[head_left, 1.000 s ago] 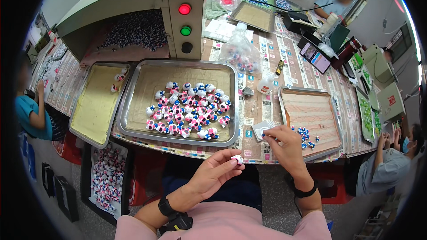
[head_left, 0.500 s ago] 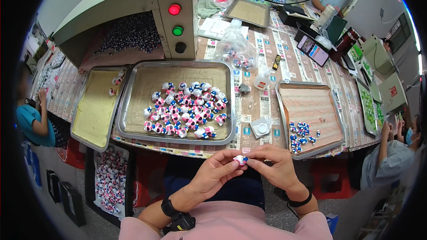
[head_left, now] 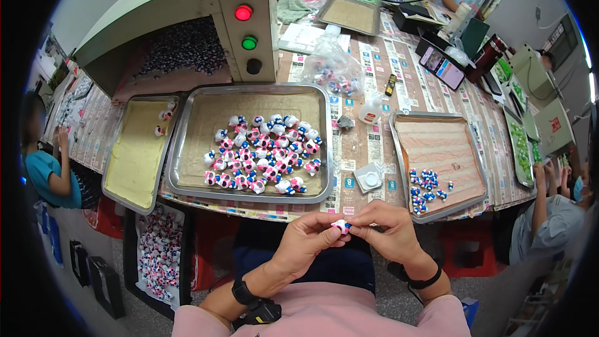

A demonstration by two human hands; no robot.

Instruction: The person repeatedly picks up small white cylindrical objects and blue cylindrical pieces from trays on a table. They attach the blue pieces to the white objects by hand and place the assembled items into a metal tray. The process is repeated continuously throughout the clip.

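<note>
My left hand [head_left: 310, 242] pinches a small white and pink figurine [head_left: 340, 226] with blue on its right side, held in front of my body off the table edge. On that blue part the thumb and fingers of my right hand [head_left: 387, 232] close from the other side. Fingertips hide much of the piece. Ahead to the left, a large metal tray [head_left: 326, 143] carries many white, pink and blue figurines [head_left: 262, 156]. To the right, a smaller paper-lined tray [head_left: 440, 156] has blue and white small parts [head_left: 427, 181] in its near left corner.
A yellow-lined tray [head_left: 134, 156] with a few white pieces lies left, before a machine [head_left: 256, 19] with red and green lights. A white bottle [head_left: 370, 111], a small white dish [head_left: 370, 178] and a phone [head_left: 442, 67] sit on the table. Below left, a bin [head_left: 159, 256] holds more figurines. Other people sit around.
Both hands stay together at the figurine, which has turned slightly so more pink shows. The whole view has shifted a little.
</note>
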